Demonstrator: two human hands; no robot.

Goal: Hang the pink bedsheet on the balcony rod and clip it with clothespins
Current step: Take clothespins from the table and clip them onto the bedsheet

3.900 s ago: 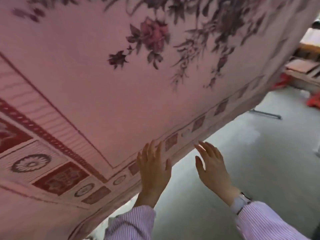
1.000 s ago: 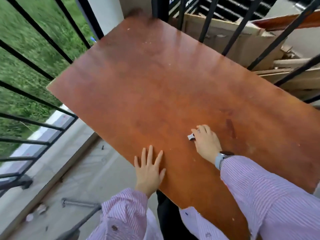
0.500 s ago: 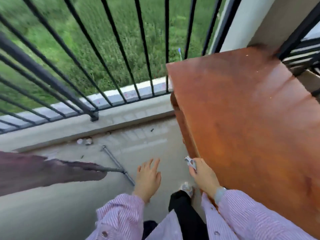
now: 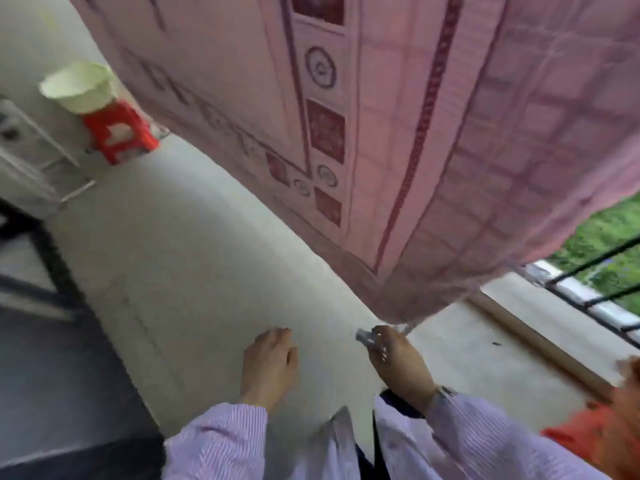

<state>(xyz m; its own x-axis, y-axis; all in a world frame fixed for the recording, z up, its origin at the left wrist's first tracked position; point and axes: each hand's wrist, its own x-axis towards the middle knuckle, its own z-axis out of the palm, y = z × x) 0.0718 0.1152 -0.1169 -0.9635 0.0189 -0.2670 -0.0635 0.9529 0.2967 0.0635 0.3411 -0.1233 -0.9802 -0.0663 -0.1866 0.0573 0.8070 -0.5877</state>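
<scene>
Far up and to the left of both hands, a pale basin (image 4: 74, 86) sat on a red stool (image 4: 117, 133) against the wall. The left hand (image 4: 270, 362) hung low over the concrete floor (image 4: 194, 271), fingers relaxed and loosely spread, holding nothing, its striped sleeve (image 4: 214, 441) reaching in from below. Just right of it, the right hand (image 4: 394, 358) pinched a small pale clothespin (image 4: 365, 337) between thumb and fingertips, wrist bent upward, a watch (image 4: 441, 393) at the cuff. The pink bedsheet (image 4: 398, 150) hung directly above and ahead of that hand, its lowest corner nearly touching the knuckles; the rod that carried it lay out of view overhead. Right of the right hand ran the balcony railing (image 4: 595, 292), with grass beyond.

The step in hand looked to be carrying the clothespin up to the sheet. To do it well, the free left hand should probably steady and flatten the cloth where it folds over the rod, and the right should squeeze the pin fully apart so it bites both layers and the rod together, rather than cloth alone. Motion blur hid the pin's exact shape.
</scene>
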